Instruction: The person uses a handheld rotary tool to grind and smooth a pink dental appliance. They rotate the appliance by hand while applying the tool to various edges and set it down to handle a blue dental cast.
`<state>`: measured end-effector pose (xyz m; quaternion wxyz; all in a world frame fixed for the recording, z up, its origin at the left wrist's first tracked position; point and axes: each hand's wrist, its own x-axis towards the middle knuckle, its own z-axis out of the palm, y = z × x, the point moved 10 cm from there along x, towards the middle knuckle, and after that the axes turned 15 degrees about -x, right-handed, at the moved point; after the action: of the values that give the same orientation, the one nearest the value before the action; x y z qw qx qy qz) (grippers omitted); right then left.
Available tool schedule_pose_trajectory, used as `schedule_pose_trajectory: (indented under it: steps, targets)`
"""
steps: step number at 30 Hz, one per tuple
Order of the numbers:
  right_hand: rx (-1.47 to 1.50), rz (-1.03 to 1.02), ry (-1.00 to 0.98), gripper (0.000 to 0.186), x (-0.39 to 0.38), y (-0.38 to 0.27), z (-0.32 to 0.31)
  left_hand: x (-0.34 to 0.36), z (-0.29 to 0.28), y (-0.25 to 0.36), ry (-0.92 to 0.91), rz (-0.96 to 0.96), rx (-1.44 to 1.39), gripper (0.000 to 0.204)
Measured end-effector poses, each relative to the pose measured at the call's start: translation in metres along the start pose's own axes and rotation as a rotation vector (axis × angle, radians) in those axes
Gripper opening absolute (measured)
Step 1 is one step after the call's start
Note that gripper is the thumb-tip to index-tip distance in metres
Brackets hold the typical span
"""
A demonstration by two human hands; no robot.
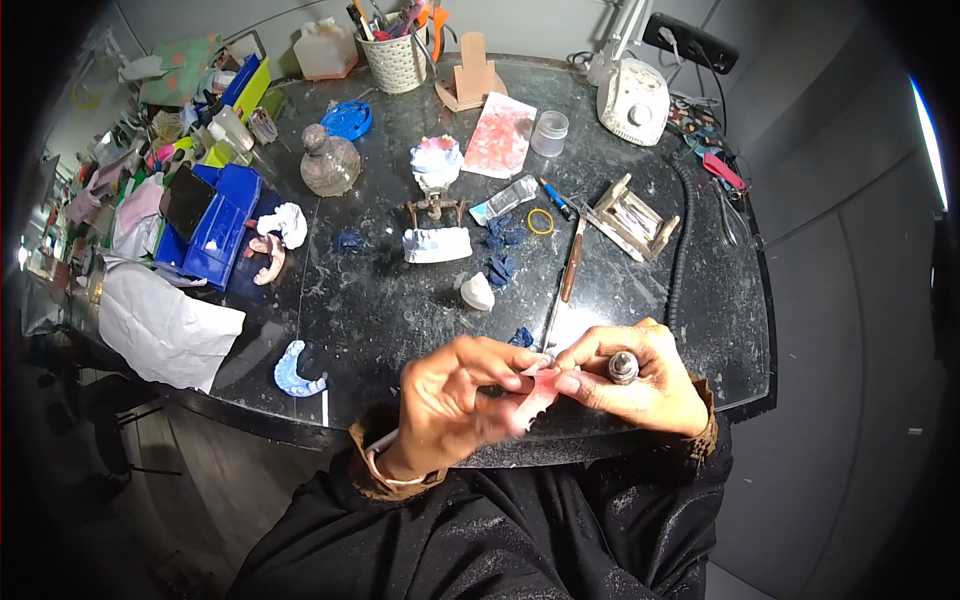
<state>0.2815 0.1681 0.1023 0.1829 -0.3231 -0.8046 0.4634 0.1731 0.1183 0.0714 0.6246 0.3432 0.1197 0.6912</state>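
While L hand (452,402) holds pink pc (538,398), woven pot (400,66) has asstd tools (360,22).

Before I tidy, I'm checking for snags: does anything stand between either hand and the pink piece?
Nothing visible does. The left hand grips the pink piece; the right hand, holding the tool, is right at it. The knife lies beyond them.

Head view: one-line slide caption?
Left hand holds a pink, curved, plastic-looking piece; right hand, a grey cylindrical metal handpiece.
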Motion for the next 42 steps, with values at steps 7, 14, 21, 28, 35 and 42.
schedule_pose_trajectory:
  steps: [7, 14, 21, 28, 35, 42]
  targets:
    - [-0.025, -0.061, -0.034, 0.014, 0.002, -0.003, 0.008, -0.006, -0.012, -0.024, 0.121, -0.357, -0.126, 0.022]
    - [-0.508, -0.271, 0.157, 0.041, 0.001, -0.012, 0.0, -0.003, -0.016, -0.012, 0.14, -0.23, -0.117, 0.012]
    - [-0.736, -0.336, 0.158, 0.048, 0.005, -0.013, 0.01, -0.003, -0.017, -0.002, 0.105, -0.163, 0.034, 0.015]
    - [-0.778, -0.34, 0.15, 0.047, 0.006, -0.014, 0.012, -0.001, -0.018, -0.001, 0.11, -0.168, 0.051, 0.014]
    - [-0.755, -0.352, 0.14, 0.047, 0.006, -0.01, 0.017, -0.001, -0.018, 0.001, 0.117, -0.133, 0.035, 0.012]
    - [-0.787, -0.403, 0.144, 0.047, 0.002, -0.016, 0.018, 0.0, -0.015, 0.002, 0.138, -0.119, 0.01, 0.009]
